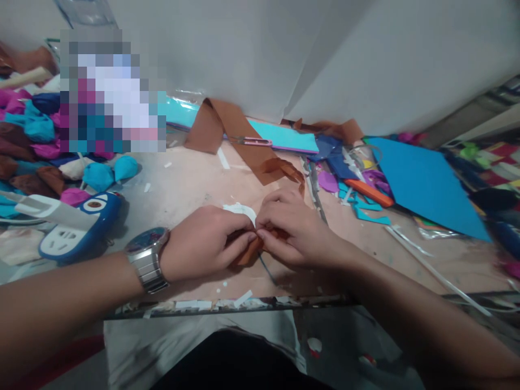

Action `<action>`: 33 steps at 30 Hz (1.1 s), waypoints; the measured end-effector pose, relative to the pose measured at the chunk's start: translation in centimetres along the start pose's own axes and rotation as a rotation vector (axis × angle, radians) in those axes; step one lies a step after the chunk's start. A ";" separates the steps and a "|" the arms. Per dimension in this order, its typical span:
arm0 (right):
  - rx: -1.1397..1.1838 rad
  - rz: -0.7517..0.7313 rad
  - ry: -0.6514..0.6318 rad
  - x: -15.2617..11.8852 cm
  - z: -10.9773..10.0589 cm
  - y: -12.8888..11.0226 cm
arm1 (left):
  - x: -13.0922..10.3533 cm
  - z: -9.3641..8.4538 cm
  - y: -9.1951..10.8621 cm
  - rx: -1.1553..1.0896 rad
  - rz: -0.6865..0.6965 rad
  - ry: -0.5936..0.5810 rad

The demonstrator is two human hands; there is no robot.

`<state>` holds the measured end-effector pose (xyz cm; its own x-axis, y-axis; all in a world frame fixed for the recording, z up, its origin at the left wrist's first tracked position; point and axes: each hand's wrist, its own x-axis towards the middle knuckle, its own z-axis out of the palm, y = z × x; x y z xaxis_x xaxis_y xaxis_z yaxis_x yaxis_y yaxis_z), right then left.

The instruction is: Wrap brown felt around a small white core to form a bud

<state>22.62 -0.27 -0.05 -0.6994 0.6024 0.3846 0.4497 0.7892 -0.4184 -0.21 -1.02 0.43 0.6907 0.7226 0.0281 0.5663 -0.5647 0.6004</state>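
My left hand (219, 233), with a steel watch on its wrist, and my right hand (288, 230) meet above the near part of the table. Thumbs and fingertips of both are pinched together on a piece of brown crepe paper (247, 254), mostly covered by the fingers. A white paper piece (240, 210) shows just behind the fingertips. Past my right hand lies a folded brown paper strip (239, 143), its near end crumpled. Thread snips (254, 141) with a pink handle rest on that strip.
Bundled coloured paper pieces (99, 176) pile up at the left beside a blue-and-white power socket (65, 233). Turquoise paper (290, 136) lies at the back. At the right are an orange cutter (369, 193) and a large blue sheet (426, 184). Paper scraps line the table's front edge.
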 end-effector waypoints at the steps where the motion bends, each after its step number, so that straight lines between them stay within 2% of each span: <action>1: 0.013 -0.002 0.000 0.0 0.0 0.0 | 0.0 0.0 0.1 -0.007 -0.004 -0.001; 10: 0.065 0.010 -0.015 0.0 -0.1 0.0 | 0.2 -0.4 0.3 0.028 -0.036 -0.011; 24: 0.066 0.027 -0.040 -0.1 -0.3 -0.2 | 0.1 -0.5 0.3 -0.163 -0.033 -0.041; 30: -0.127 0.080 0.052 -0.1 -0.6 0.1 | 0.4 -0.7 0.0 -0.189 -0.084 -0.010; 33: -0.197 0.057 0.092 -0.1 -0.4 0.1 | 0.4 -0.6 -0.1 -0.182 -0.089 0.011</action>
<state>22.96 -0.24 0.17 -0.6205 0.6476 0.4423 0.5929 0.7565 -0.2760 -0.30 -0.39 0.85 0.6356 0.7717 -0.0233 0.5339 -0.4175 0.7353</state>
